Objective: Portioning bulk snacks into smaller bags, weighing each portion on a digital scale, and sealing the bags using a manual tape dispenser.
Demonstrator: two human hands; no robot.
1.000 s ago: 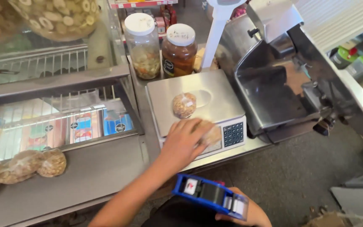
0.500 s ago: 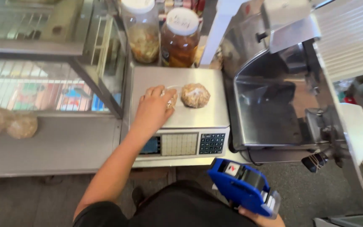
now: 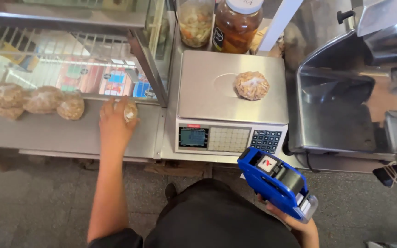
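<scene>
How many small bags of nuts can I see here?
5: one on the scale, one under the left hand, three on the counter. More may be hidden.

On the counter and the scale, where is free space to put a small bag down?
Free: the scale platter left of the bag on it, and the steel counter in front of the three bags, left of the left hand. Crowded: behind the scale, where the jars stand.

I see two jars (image 3: 233,23) at top centre, three wrapped bags (image 3: 35,100) far left, slicer (image 3: 359,92) right
</scene>
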